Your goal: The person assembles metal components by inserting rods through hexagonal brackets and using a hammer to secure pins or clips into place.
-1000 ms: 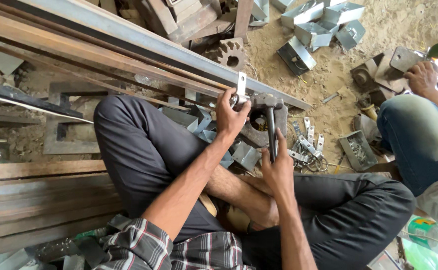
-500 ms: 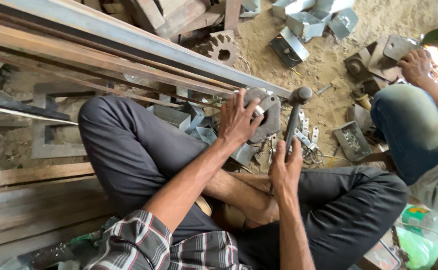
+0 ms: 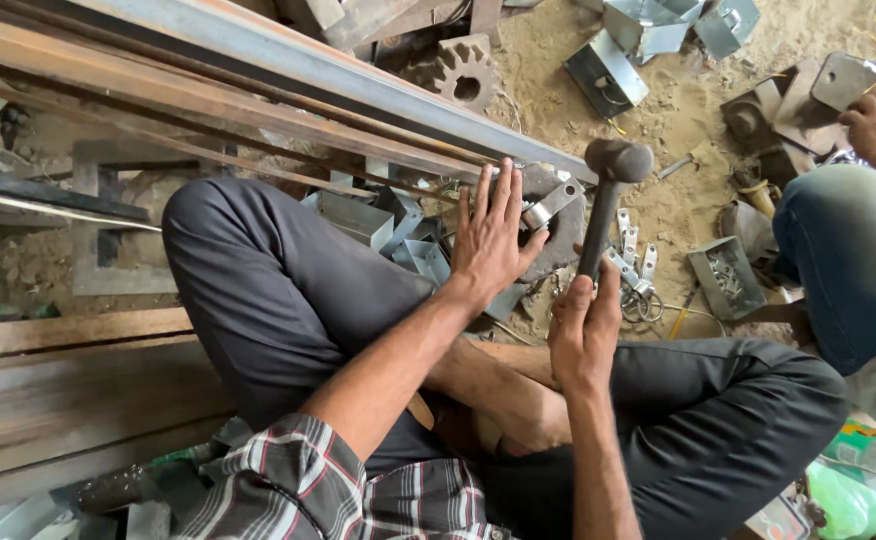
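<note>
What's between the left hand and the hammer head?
Head view: the small bent metal clamp piece, lying on the dark block that the left hand presses. The hammer head, held up by the right hand, is just beyond it.

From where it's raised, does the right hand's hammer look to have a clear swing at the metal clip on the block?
Probably yes. The hammer in the right hand hangs just beside the metal clip, nothing between; the left hand steadies it from the other side, fingers close.
</note>
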